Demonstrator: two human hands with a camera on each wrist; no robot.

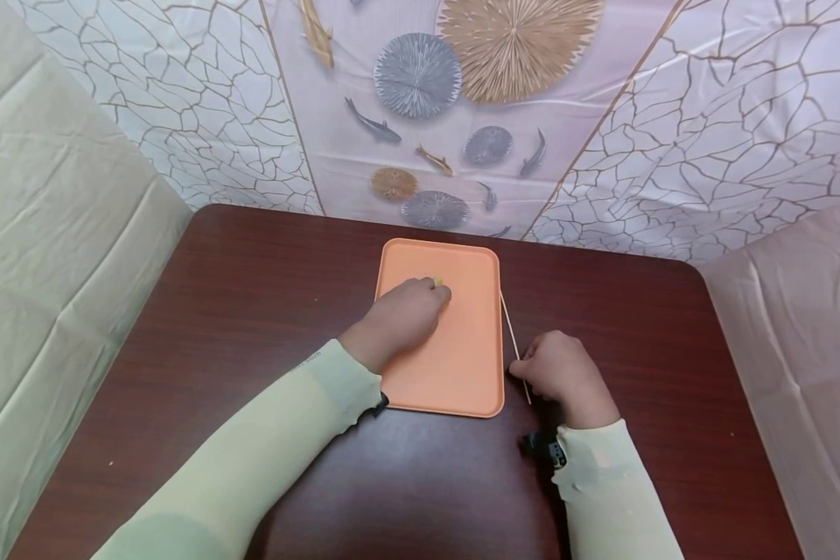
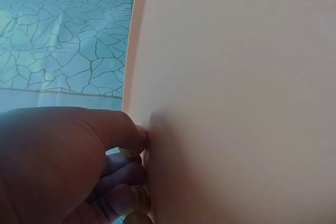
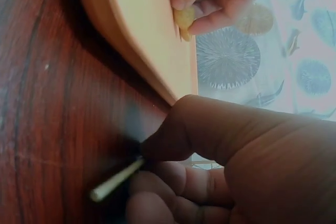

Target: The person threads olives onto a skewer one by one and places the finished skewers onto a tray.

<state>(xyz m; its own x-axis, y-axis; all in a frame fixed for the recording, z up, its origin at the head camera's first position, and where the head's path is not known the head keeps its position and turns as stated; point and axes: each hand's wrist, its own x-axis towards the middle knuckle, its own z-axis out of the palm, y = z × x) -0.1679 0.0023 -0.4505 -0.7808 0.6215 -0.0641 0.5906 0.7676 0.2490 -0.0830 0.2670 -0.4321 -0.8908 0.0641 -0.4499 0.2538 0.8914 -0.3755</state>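
Note:
An orange rectangular tray (image 1: 462, 365) lies on the dark wooden table. Over its middle, my left hand (image 1: 407, 315) grips small yellowish rounded pieces (image 2: 139, 198) close to the tray surface; their exact kind is unclear. One such yellowish piece (image 3: 185, 18) shows between the left fingers in the right wrist view. Just right of the tray, my right hand (image 1: 560, 369) pinches a thin wooden stick (image 1: 509, 323) between thumb and fingers. The stick's near end (image 3: 113, 183) sticks out past the fingertips, and its far end reaches the tray's right edge.
The reddish-brown table (image 1: 266, 303) extends around the tray on all sides. A patterned cloth (image 1: 462, 167) stands behind its back edge, and pale fabric walls (image 1: 63, 257) rise to the left and right.

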